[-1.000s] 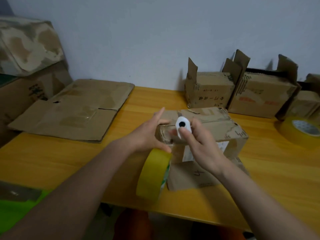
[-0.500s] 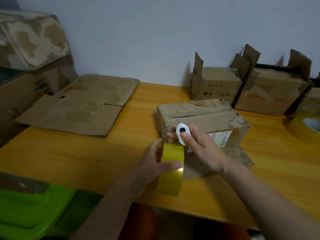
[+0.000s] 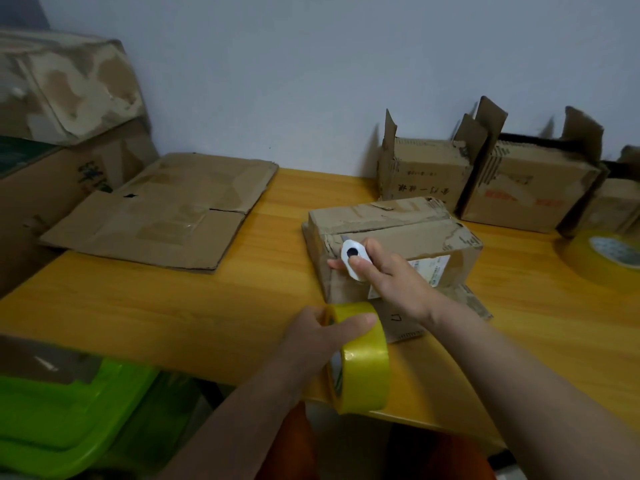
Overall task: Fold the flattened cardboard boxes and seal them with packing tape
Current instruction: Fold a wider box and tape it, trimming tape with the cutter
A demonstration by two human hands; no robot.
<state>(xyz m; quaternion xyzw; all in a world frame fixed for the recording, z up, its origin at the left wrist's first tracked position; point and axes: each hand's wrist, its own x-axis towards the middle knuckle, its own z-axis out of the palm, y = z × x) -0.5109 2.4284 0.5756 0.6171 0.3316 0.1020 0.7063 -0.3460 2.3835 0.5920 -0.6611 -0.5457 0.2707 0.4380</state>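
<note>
A folded cardboard box (image 3: pixel 398 233) lies on the wooden table (image 3: pixel 173 306) with its top flaps closed. My left hand (image 3: pixel 322 337) grips a yellow roll of packing tape (image 3: pixel 360 362) at the table's near edge, below the box's front face. A stretch of clear tape runs from the roll up that face. My right hand (image 3: pixel 384 278) holds a small white cutter (image 3: pixel 353 258) with a black button against the box's front top edge. A flattened cardboard box (image 3: pixel 166 213) lies at the back left.
Two folded boxes (image 3: pixel 426 171) (image 3: pixel 530 188) with raised flaps stand against the wall at the back right. A second, larger yellow tape roll (image 3: pixel 602 254) lies on the table's right side. Big worn cartons (image 3: pixel 59 95) are stacked at the left, and a green plastic bin (image 3: pixel 62 410) sits below the table edge.
My left hand pulled the tape roll from the box's top down and toward me, past the front face. My right hand with the cutter stayed at the box's front top edge.
</note>
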